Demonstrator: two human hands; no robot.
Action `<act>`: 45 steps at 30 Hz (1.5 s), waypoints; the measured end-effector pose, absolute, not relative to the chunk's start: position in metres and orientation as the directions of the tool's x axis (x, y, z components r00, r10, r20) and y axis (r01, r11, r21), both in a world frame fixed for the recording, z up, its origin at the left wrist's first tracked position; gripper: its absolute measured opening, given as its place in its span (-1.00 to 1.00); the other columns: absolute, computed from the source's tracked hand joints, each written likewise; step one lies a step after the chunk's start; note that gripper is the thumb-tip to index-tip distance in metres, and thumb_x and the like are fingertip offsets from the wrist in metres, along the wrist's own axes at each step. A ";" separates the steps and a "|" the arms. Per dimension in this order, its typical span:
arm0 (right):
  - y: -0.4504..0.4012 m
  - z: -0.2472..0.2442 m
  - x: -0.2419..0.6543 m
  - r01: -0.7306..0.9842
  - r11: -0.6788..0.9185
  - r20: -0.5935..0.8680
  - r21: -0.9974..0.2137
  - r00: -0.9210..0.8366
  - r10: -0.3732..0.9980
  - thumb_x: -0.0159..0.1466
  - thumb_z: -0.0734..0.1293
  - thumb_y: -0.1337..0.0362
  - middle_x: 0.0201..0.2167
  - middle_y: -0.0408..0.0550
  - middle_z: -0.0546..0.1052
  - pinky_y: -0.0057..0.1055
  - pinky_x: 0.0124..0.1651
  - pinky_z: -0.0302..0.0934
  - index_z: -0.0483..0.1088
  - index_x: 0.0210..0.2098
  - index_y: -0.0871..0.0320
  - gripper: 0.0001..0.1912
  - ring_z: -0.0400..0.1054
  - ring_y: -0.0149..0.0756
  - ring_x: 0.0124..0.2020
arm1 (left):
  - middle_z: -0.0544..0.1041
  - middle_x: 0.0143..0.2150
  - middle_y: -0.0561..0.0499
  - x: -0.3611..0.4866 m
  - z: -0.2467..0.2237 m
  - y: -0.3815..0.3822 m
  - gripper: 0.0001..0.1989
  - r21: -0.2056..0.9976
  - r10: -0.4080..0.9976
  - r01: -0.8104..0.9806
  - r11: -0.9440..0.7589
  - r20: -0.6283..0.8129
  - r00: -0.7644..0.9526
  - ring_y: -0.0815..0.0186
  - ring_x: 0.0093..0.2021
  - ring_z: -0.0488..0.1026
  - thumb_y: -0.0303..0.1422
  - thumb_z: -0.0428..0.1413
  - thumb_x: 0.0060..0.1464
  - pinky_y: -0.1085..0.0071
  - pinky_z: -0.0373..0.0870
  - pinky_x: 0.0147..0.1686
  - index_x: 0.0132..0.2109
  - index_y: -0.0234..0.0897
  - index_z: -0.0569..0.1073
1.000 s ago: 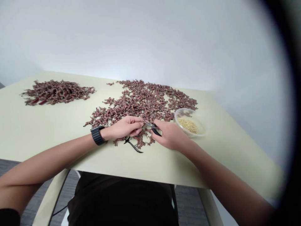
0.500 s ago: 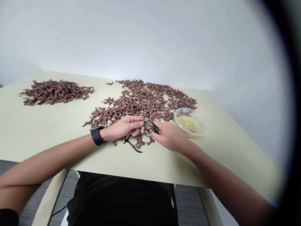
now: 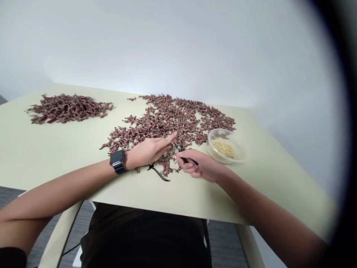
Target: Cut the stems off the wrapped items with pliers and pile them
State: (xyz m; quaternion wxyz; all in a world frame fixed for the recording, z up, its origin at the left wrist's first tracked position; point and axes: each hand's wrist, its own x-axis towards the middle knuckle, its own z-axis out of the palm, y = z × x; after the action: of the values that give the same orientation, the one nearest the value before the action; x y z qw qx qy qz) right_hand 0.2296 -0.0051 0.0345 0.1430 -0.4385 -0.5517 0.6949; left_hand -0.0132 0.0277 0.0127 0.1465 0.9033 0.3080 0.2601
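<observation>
Pliers point(image 3: 177, 147): black-handled with a silver head, in the right hand. The head sticks out past the fingers, tilted up and to the left over the brown pieces.
Right hand point(image 3: 199, 163): fingers clenched around the handles, thumb side up, between the left hand and the plastic tub.
Left hand point(image 3: 147, 150): fingers released, stretched out straight and close together, back of the hand up, above the near part of the spread. What lies beneath the palm is hidden.
Fingers to pliers: the silver head is just beside the left fingers, on their right; whether they touch, one cannot tell.
Brown pieces point(image 3: 167, 119): a wide, loose spread from under the hands to the far side of the table.
Plastic tub point(image 3: 218, 158): clear, round, right of the right hand and apart from its fingers, with yellow bits point(image 3: 224, 149) inside.
Spare tool point(image 3: 160, 174): black, below the left hand, between the spread and the near edge.
Left pile point(image 3: 68, 108): denser heap, well apart from both hands.
Watch point(image 3: 117, 160): on the left wrist.
Edges and room: pale table point(image 3: 134, 195) surface shows between the spare tool and the near edge, between heap and spread, and right of the tub.
</observation>
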 end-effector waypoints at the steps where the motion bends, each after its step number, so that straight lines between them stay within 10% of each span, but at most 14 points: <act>1: -0.005 0.034 0.229 0.334 -0.245 -0.396 -0.910 -0.530 0.749 0.34 0.22 0.03 -0.55 -0.27 0.06 -0.43 -0.56 -0.28 0.14 -0.43 0.08 -0.68 -0.18 -0.43 -0.58 | 0.57 -0.21 -0.08 -0.011 0.014 0.027 -0.43 0.500 0.670 0.467 -0.729 0.382 0.637 0.36 -0.33 0.43 -0.27 -0.05 0.41 0.46 0.39 -0.25 0.47 -0.31 0.18; 5: -0.002 0.027 0.229 0.645 0.258 0.031 -0.719 -0.341 0.940 0.35 0.27 0.07 -0.53 -0.20 0.29 -0.38 -0.43 -0.06 0.17 -0.42 0.09 -0.69 0.11 -0.37 -0.50 | 0.57 -0.31 -0.03 -0.003 0.018 0.025 -0.52 0.875 0.804 0.282 -0.394 0.180 0.566 0.44 -0.50 0.33 -0.15 0.01 0.38 0.50 0.31 -0.46 0.26 -0.36 0.44; 9: 0.000 0.020 0.231 0.776 0.373 0.163 -0.508 -0.339 0.927 0.35 0.27 0.09 -0.54 -0.21 0.35 -0.36 -0.41 -0.09 0.17 -0.38 0.08 -0.73 0.14 -0.37 -0.53 | 0.43 -0.49 0.04 -0.003 0.018 0.028 -0.60 0.982 0.778 0.111 -0.155 0.053 0.626 0.46 -0.55 0.27 -0.09 0.07 0.34 0.53 0.22 -0.52 -0.15 -0.38 0.57; 45: 0.000 0.019 0.233 0.760 0.428 0.137 -0.489 -0.418 0.898 0.38 0.26 0.11 -0.54 -0.21 0.38 -0.36 -0.42 -0.13 0.12 -0.37 0.08 -0.72 0.17 -0.37 -0.55 | 0.50 -0.30 0.00 -0.003 0.018 0.027 -0.72 0.957 0.747 -0.201 0.210 -0.024 0.664 0.53 -0.52 0.21 -0.24 0.21 0.28 0.54 0.11 -0.54 -0.01 -0.36 0.57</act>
State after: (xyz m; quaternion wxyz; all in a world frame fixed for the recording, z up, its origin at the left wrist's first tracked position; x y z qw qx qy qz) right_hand 0.2333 0.0001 0.0186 0.1929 -0.5039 -0.8227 0.1788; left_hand -0.0029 0.0272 0.0183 0.7355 0.5397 0.2528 0.3223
